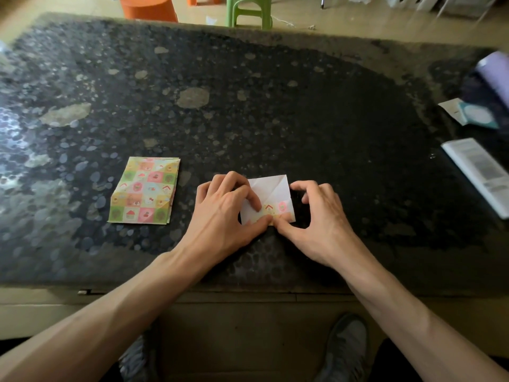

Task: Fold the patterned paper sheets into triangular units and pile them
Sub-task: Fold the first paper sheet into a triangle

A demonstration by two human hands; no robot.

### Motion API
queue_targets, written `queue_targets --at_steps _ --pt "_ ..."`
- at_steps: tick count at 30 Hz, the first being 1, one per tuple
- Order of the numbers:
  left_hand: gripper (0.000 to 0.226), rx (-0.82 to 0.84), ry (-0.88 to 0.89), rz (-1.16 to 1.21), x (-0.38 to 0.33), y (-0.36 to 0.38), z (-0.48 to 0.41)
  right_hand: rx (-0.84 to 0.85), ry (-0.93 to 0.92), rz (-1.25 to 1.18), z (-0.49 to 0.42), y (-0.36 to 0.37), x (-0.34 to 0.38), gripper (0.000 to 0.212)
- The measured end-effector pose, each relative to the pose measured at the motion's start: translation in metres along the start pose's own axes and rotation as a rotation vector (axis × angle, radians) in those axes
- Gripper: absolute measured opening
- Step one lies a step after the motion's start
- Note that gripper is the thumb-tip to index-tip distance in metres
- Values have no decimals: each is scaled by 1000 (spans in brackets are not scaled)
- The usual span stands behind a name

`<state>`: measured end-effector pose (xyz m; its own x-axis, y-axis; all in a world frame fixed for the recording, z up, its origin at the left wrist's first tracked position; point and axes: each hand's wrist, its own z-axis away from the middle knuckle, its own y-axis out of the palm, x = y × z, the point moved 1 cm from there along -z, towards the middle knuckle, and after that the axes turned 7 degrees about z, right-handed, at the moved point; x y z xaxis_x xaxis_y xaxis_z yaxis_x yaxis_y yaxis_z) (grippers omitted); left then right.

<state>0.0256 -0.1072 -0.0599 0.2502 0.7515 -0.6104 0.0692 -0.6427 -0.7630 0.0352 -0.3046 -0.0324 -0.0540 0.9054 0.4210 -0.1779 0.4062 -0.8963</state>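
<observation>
Creasing is the step in hand: the sheet (268, 199) lies flat on the tabletop (248, 106) right in front of me, white side up and marked by fold lines, with its near edge turned up into a narrow strip that shows the pattern. I judge this an early fold of one unit, far from a triangle, and I see no finished units piled anywhere. My left hand (225, 210) covers the sheet's left part, its fingers curled, the forefinger tip pressing down on the paper just above the strip and the thumb laid along the folded near edge, so that the strip is nipped between them. My right hand (322, 216) comes in from the other side, its thumb tip meeting the left thumb on that same edge. Its other fingers arch up, bent, beside the sheet's right edge, and I cannot tell whether they touch the paper or whether this hand grips it at all. The next move, as I judge it, calls for running the thumbs apart along the fold to sharpen it while the left forefinger pins the sheet against sliding on the smooth stone. Both forearms reach forward and converge, wrists low over the near rim. To the left, well apart, waits the stack (144, 190) of unfolded patterned sheets, and a booklet (479, 175) lies far right.
</observation>
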Motion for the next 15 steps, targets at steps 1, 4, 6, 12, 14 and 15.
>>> queue_targets --at_steps 1,4,6,12,14,15 --pt "39 1 2 -2 0 0 0 3 3 -8 0 0 -1 70" --pt "34 6 3 -6 0 0 0 -13 1 -58 0 0 -3 66" --pt "31 9 3 -10 -1 -1 1 -40 -11 -50 1 2 -4 64" --pt "31 7 -4 -14 -2 -1 1 -39 -7 -20 2 3 -3 65" --pt "32 1 0 -11 -1 0 1 -46 -8 -17 3 4 -3 66" --pt "34 -2 2 -9 -1 0 1 -50 -10 -17 3 5 -3 67"
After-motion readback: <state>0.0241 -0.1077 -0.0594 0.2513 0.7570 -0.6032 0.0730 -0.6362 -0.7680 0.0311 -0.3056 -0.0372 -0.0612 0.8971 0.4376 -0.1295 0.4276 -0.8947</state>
